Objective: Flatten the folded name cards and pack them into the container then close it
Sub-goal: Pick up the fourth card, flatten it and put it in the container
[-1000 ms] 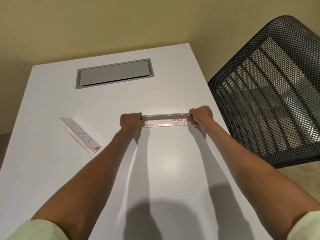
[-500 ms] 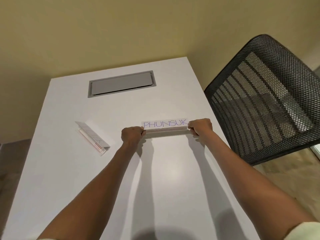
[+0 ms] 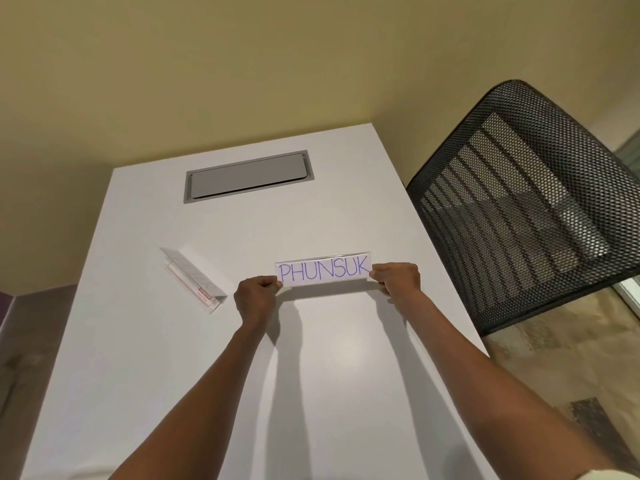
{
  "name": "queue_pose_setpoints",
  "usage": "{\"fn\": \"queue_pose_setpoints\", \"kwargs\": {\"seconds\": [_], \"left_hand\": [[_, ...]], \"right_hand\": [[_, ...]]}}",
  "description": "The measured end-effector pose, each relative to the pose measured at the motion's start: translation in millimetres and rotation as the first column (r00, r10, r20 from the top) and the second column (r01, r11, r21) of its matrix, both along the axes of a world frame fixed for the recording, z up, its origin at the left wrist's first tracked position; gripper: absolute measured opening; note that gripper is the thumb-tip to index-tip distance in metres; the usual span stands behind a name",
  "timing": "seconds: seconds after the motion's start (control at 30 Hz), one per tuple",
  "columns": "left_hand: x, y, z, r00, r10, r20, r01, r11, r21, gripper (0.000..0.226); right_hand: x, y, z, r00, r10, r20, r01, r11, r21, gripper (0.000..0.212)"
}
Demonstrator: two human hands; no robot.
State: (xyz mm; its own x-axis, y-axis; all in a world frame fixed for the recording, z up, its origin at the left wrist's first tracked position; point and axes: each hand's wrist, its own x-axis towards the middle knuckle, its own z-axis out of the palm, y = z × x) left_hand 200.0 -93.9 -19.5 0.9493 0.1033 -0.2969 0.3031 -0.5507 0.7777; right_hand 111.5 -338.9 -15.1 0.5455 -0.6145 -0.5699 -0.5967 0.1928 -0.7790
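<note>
PHUNSUK card [image 3: 323, 270] spans between left hand [image 3: 255, 296] and right hand [image 3: 398, 277], fingers pinching its ends.

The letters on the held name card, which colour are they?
Purple, on white, on the name card; the head view shows it.

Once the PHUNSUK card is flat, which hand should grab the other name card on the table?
Left. The other name card lies on the white table just outboard of the left hand, while the right hand grips the far end of the PHUNSUK card and would probably have to cross over.
</note>
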Motion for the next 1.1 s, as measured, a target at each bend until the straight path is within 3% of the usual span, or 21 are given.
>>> {"fn": "queue_pose_setpoints", "kwargs": {"seconds": [0.53, 0.63, 1.1], "left_hand": [[-11.5, 5.1, -35.5, 0.989, -0.143, 0.047, 0.134, 0.977, 0.169, 0.009], [-13.7, 5.3, -40.5, 0.986, -0.167, 0.02, 0.159, 0.964, 0.213, 0.027], [-18.0, 6.7, -55.6, 0.989, -0.149, -0.015, 0.149, 0.97, 0.19, 0.022]], "right_hand": [[-9.5, 1.7, -57.3, 1.0, 0.024, -0.008, -0.025, 0.979, -0.202, 0.017], [-10.4, 4.4, -62.1, 1.0, 0.017, -0.011, -0.019, 0.973, -0.228, 0.016], [-13.1, 8.4, -76.4, 0.996, 0.057, -0.066, -0.074, 0.956, -0.285, 0.014]]}}
